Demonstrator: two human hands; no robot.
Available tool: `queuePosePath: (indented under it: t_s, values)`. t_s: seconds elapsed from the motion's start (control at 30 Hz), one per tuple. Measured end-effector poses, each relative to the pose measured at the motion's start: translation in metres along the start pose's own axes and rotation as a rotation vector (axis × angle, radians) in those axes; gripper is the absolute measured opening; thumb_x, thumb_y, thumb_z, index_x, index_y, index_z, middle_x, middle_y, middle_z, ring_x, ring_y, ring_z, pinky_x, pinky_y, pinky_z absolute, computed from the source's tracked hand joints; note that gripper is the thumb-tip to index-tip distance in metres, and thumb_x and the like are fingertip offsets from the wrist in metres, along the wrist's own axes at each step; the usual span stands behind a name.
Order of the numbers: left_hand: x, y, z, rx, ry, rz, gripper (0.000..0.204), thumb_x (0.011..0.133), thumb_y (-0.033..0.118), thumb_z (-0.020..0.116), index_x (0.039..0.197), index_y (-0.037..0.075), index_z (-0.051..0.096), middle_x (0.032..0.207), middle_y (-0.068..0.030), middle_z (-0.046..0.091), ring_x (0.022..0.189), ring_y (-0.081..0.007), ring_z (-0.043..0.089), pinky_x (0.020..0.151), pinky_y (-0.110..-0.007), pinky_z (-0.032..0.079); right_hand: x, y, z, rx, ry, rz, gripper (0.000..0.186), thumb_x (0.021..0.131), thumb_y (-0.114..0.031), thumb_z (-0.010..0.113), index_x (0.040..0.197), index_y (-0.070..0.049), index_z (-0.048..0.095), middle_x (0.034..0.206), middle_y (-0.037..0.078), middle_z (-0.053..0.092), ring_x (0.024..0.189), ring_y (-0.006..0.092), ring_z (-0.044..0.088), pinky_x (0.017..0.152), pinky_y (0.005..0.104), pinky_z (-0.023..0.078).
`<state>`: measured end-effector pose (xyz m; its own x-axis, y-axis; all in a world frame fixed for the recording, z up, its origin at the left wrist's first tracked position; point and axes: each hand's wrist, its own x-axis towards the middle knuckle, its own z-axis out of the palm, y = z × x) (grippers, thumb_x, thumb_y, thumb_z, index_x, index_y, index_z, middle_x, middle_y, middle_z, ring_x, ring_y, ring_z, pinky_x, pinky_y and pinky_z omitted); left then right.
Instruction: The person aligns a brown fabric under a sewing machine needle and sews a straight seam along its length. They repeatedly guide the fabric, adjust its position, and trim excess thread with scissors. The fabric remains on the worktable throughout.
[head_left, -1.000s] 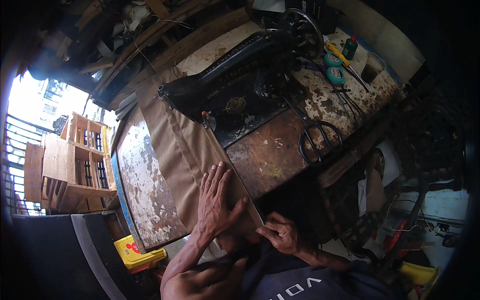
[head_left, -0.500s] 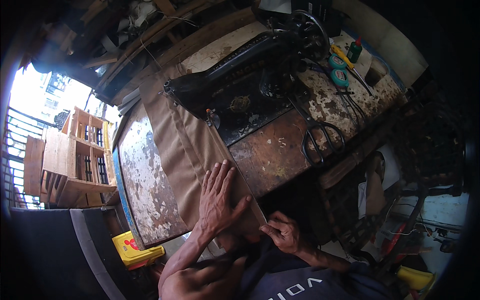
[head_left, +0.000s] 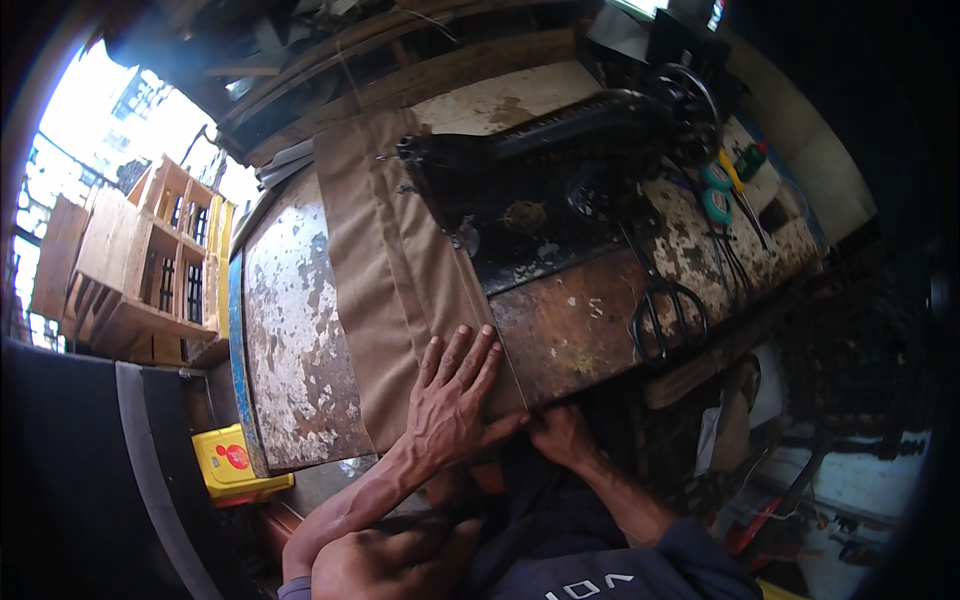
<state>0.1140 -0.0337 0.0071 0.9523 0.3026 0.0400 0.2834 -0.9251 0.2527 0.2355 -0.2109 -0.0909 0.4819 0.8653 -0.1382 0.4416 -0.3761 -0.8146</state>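
Observation:
A long strip of brown cloth (head_left: 375, 290) lies on the worn sewing table, running under the head of a black sewing machine (head_left: 530, 150). My left hand (head_left: 452, 392) rests flat on its near part, fingers spread and pointing toward the machine. Close by the left thumb, my right hand (head_left: 562, 436) is closed on the cloth's right edge at the table's front; its fingertips are partly hidden. Black-handled scissors (head_left: 668, 318) lie on the table, right of the cloth.
Behind the scissors lie two teal round containers (head_left: 717, 192), a yellow-handled screwdriver (head_left: 732, 172) and a dark green bottle (head_left: 750, 160). A wooden shelf unit (head_left: 150, 265) stands at left, with a yellow container (head_left: 235, 465) below. The table's front edge (head_left: 590, 383) runs beside my right hand.
The view has shifted, so the table and machine appear farther right. My right hand has come closer to the left thumb. The left hand stays flat on the cloth.

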Motion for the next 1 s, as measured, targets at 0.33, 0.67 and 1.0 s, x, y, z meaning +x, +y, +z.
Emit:
queuePosePath:
  t_s: [0.33,0.67,1.0]
  values:
    - [-0.002,-0.003,0.004,-0.046,0.031,0.021,0.097,0.089,0.071,0.072,0.155,0.002,0.055,0.169,-0.0175,0.045,0.160,-0.0369,0.036,0.133,-0.058,0.020,0.185,-0.088,-0.135,-0.283,0.189,-0.362,0.030,0.104,-0.035,0.067,0.107,-0.007,0.080,0.098,0.022,0.076,0.092,0.0411,0.076,0.079,0.0477,0.057]
    - [-0.004,-0.004,0.007,-0.082,0.033,0.017,0.093,0.094,0.072,0.063,0.157,0.004,0.054,0.171,-0.0146,0.043,0.162,-0.0345,0.034,0.133,-0.060,0.018,0.404,-0.032,-0.052,0.219,-0.375,-0.475,0.044,0.111,-0.043,0.057,0.128,-0.004,0.069,0.119,0.013,0.076,0.112,0.0287,0.073,0.101,0.0525,0.060]
    - [-0.003,-0.011,0.004,-0.136,0.025,0.027,0.088,0.095,0.070,0.063,0.154,0.005,0.057,0.170,-0.0141,0.045,0.161,-0.0337,0.035,0.133,-0.060,0.019,0.398,-0.033,-0.038,1.083,-0.490,-0.422,0.024,0.095,-0.016,0.085,0.106,-0.002,0.070,0.095,0.000,0.072,0.088,0.0068,0.069,0.078,0.0223,0.058]
